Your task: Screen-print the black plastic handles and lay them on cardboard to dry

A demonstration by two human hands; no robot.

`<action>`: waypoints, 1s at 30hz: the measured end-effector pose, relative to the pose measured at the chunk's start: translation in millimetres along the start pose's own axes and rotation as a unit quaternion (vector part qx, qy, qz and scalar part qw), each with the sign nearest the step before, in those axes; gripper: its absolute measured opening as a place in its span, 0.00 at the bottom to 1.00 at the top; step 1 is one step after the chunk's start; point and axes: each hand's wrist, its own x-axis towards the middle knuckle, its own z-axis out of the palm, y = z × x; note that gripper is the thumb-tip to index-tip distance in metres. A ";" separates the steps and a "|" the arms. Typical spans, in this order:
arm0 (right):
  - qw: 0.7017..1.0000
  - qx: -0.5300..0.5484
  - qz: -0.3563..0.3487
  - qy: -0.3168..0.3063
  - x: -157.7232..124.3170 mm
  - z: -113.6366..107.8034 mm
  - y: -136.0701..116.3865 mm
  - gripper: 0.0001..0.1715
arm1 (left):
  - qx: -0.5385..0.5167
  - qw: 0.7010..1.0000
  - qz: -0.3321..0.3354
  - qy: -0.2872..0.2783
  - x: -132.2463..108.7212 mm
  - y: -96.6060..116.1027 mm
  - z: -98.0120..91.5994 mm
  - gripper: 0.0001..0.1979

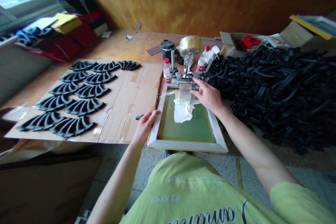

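My left hand point(146, 124) is at the left edge of a silver-framed printing screen point(187, 146), its fingers closed. A small black curved plastic piece point(139, 117) sticks out from its left side. My right hand point(209, 97) is over the screen's upper right, index finger stretched towards the metal clamp point(183, 81) and thumb apart from it. Close to that thumb stands a translucent squeegee point(185, 92); whether they touch is unclear. Below the squeegee, white ink point(183, 112) lies on the green mesh point(169, 129).
Rows of fanned black pieces point(88, 90) lie on a cardboard sheet point(131, 98) to the left. A big heap of black pieces point(283, 91) fills the right. Behind the screen stand red-capped bottles point(167, 70), a black tub point(167, 49) and a tape roll point(190, 44).
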 end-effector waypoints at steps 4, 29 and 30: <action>0.984 0.042 0.165 0.057 -23.2 -5.8 61.5 0.25 | -0.071 0.988 0.135 0.027 17.9 59.9 16.5 0.23; 0.962 -0.150 0.191 -0.121 -157.7 28.9 105.6 0.20 | 0.172 0.960 -0.120 0.186 28.7 -83.3 -86.0 0.16; 0.948 -0.181 0.219 -0.141 -163.1 24.3 129.4 0.23 | 0.206 0.955 -0.113 0.182 32.4 -90.6 -104.9 0.16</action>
